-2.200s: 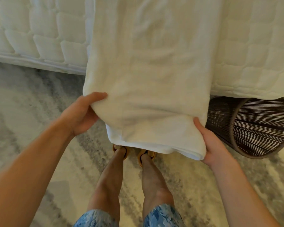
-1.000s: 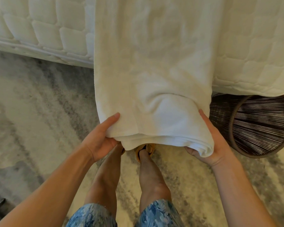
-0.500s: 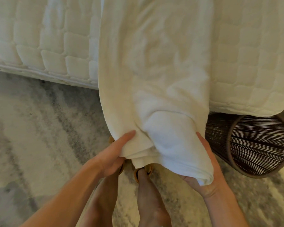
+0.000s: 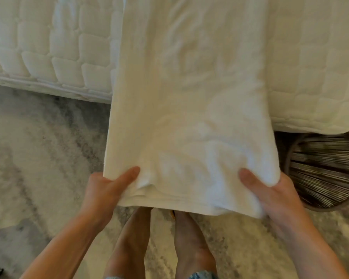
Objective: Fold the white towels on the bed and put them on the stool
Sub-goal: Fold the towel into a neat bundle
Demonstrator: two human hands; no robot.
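Bed (image 4: 48,47), quilted white, filled the top; the white towel (image 4: 189,97) hung off its edge toward me. Woven stool (image 4: 326,174) sat at the bed's right corner. My left hand (image 4: 105,190) and right hand (image 4: 274,194) pinched the towel's lower corners, thumbs on top; its earlier bunched hem was spread flatter.

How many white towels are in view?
1. The white towel drapes over the bed edge, left hand and right hand gripping its lower corners. Others may lie outside the frame.
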